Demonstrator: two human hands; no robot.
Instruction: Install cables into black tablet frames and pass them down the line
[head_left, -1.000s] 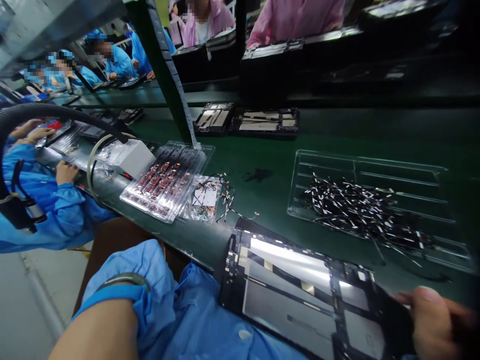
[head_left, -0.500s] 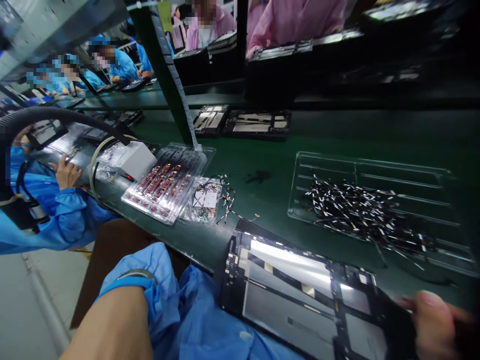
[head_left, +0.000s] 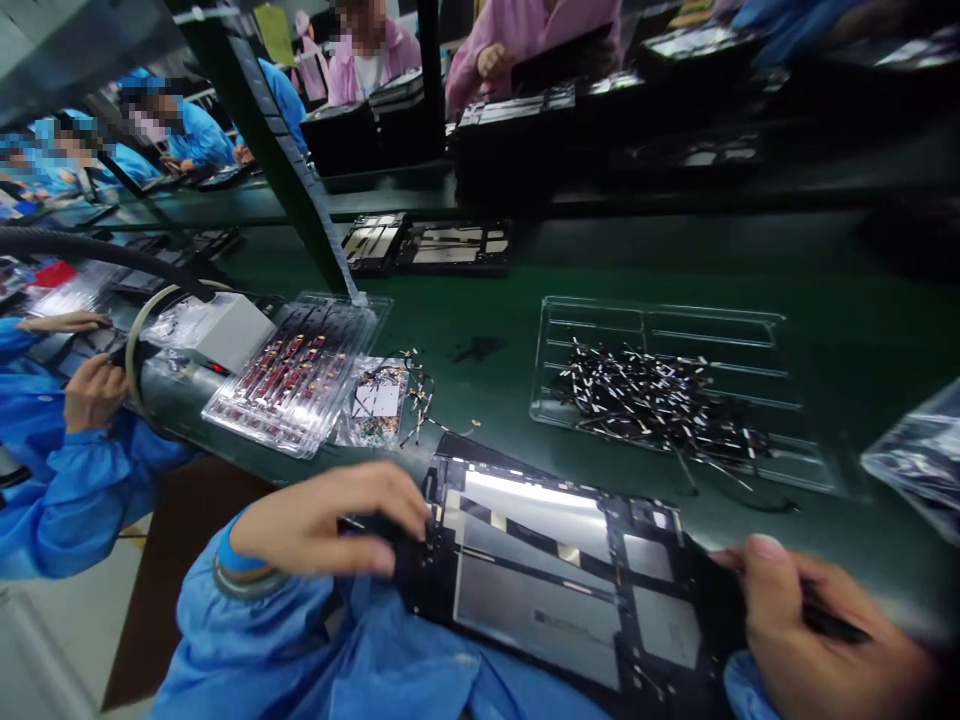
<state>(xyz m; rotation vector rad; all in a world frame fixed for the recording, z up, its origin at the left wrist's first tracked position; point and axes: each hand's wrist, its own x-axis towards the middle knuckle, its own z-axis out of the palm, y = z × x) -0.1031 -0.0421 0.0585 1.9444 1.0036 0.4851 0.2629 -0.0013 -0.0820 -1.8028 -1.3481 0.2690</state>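
Note:
A flat black device (head_left: pixel 536 610) with an open back, silver panels and dark ribbon strips lies tilted at the bench's front edge. My left hand (head_left: pixel 337 515) is at its left end, thumb below and fingers on top, with a black edge between them. Beyond the right end, my right hand (head_left: pixel 817 620) pinches black material at the device's side between thumb and forefinger. A dark, slim object also shows in that palm, too blurred to name. Behind the device, a clear tray (head_left: pixel 750 390) holds a heap of black cables (head_left: pixel 645 400) with white tips.
Stacked clear trays (head_left: pixel 281 375) of small red parts stand left, beside a white box (head_left: pixel 225 330) and a bag of small parts (head_left: pixel 379 400). Two more open devices (head_left: pixel 457 245) lie farther back. A clear bag (head_left: pixel 926 460) is at right. A co-worker's hands (head_left: pixel 94 390) are at far left.
My left hand has come into view and reached the device's left end; before, only its forearm showed. The view has shifted, so the bench items appear farther left. My right hand remains at the right end.

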